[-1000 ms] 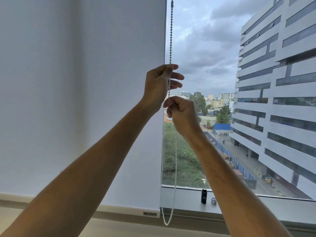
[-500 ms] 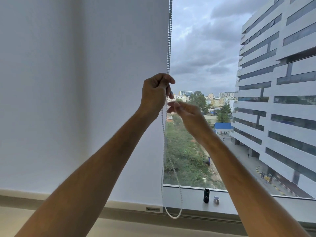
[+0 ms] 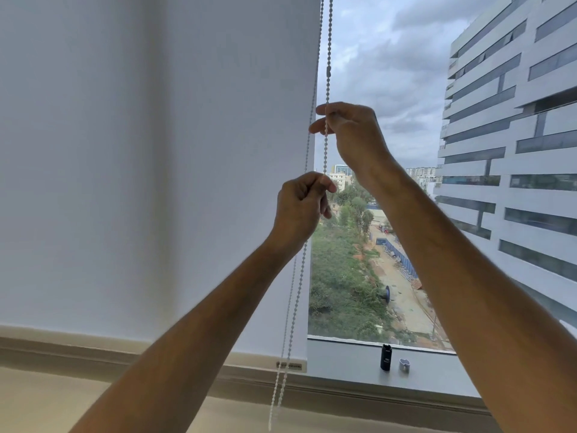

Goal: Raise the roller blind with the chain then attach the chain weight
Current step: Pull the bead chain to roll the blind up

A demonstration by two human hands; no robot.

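Note:
A white roller blind (image 3: 156, 182) covers the left part of the window, its bottom bar (image 3: 288, 365) just above the sill. A white bead chain (image 3: 327, 51) hangs along the blind's right edge in two strands. My right hand (image 3: 352, 132) pinches the right strand up high. My left hand (image 3: 299, 207) is closed on the chain lower down. Below my left hand the chain loop (image 3: 288, 323) hangs past the sill. A black cylindrical chain weight (image 3: 386, 357) stands on the sill (image 3: 343, 357), with a small grey piece (image 3: 404, 365) beside it.
The uncovered glass to the right shows a tall grey building (image 3: 515, 135), trees and a road far below. A beige wall ledge (image 3: 78, 398) runs under the sill.
My right hand has moved up above my left and taken the chain. My left hand has come down with the chain. The loop hangs lower and further left.

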